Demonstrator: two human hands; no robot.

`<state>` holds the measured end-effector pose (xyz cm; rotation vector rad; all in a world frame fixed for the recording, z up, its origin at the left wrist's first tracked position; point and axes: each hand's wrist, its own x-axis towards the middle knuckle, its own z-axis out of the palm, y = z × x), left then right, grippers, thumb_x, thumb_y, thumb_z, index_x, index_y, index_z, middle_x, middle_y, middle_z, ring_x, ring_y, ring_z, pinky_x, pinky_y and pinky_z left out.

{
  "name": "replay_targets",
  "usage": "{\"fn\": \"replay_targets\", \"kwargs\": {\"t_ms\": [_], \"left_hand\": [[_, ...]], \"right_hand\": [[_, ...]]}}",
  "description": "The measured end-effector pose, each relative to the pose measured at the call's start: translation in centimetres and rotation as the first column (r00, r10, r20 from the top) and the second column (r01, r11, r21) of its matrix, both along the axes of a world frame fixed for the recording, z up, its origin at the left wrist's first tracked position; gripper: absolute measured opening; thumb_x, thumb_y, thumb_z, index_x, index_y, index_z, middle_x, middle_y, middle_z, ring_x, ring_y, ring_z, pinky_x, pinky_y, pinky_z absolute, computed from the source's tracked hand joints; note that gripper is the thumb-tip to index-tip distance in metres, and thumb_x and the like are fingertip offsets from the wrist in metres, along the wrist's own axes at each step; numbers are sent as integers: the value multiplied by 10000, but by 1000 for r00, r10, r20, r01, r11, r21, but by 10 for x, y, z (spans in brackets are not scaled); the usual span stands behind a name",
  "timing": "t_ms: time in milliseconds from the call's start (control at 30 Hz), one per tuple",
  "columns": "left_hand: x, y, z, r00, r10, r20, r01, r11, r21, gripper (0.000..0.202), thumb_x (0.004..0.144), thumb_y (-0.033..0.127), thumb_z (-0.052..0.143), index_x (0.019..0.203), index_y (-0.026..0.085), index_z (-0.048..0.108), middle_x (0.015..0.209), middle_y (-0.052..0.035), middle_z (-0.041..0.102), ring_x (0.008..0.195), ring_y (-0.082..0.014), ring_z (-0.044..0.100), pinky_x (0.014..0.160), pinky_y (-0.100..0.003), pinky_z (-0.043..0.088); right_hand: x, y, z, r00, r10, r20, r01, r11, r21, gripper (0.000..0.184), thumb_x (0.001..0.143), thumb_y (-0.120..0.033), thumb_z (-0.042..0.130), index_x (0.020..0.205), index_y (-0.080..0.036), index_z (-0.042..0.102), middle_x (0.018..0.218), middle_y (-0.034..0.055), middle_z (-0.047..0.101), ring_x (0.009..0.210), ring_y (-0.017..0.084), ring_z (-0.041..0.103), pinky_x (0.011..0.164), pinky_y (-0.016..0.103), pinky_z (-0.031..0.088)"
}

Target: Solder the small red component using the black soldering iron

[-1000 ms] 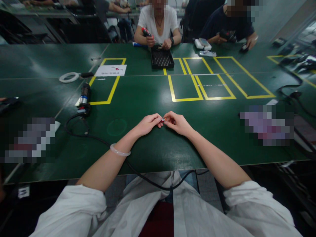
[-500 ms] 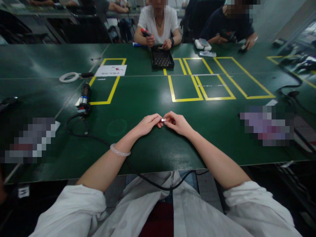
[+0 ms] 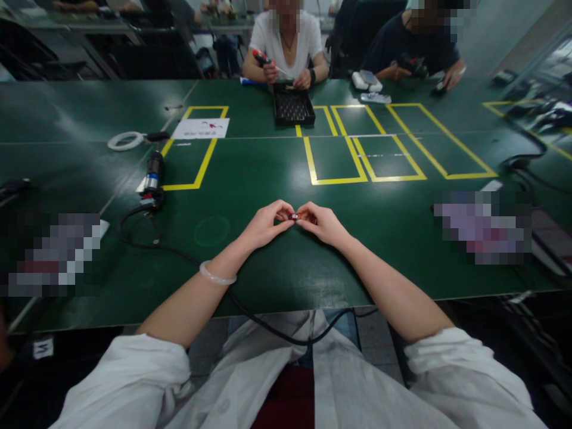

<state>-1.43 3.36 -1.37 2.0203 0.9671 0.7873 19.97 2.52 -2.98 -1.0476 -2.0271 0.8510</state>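
Between my fingertips is a small red and silvery piece (image 3: pixel 294 217), too small for me to tell its kind. My left hand (image 3: pixel 270 223) pinches it from the left with thumb and fingers. From the right, my right hand (image 3: pixel 320 221) pinches the same piece, so the fingertips of both hands nearly meet around it. Both hands are over the green table (image 3: pixel 250 274), and their fingers hide part of the piece. A pale bangle (image 3: pixel 217 274) circles my left wrist.
A dark cylindrical tool (image 3: pixel 153 176) with a black cable (image 3: pixel 179 249) lies to the left. Across the table a person works over a black tray (image 3: pixel 294 107). A white paper (image 3: pixel 201 127) and yellow tape outlines (image 3: pixel 337 180) mark the tabletop. Blurred items lie at both sides.
My left fingers have shifted their grip: the thumb and fingers now arch apart more, with their tips on the piece. My right hand has hardly moved.
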Motion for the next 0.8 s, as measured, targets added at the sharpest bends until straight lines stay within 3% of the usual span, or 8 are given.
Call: {"fn": "replay_targets", "kwargs": {"t_ms": [167, 467, 800], "left_hand": [[1, -3, 5, 999, 31, -15, -30, 997, 78, 228, 898, 357, 610, 1017, 163, 629, 1006, -64, 667, 911, -174, 638, 858, -317, 511], [4, -5, 4, 1000, 30, 10, -30, 1000, -1, 332, 908, 424, 605, 1103, 157, 633, 1004, -70, 705, 900, -177, 667, 863, -314, 520], [4, -5, 2, 997, 29, 65, -30, 1000, 0, 343, 867, 404, 664, 1102, 160, 613, 1009, -65, 690, 873, -160, 659, 869, -314, 522]], "right_hand": [[0, 2, -2, 999, -3, -36, 1, 998, -56, 235, 925, -397, 576, 991, -175, 616, 781, 10, 671, 647, 124, 571, 639, 243, 433], [0, 5, -2, 987, 21, -156, -50, 981, -187, 475, 971, -563, 438, 746, -172, 587, 609, 2, 620, 567, 121, 560, 617, 247, 436], [1, 5, -2, 986, 13, -168, -48, 977, -209, 496, 962, -580, 457, 726, -164, 590, 594, 2, 615, 552, 116, 553, 612, 247, 429]]}}
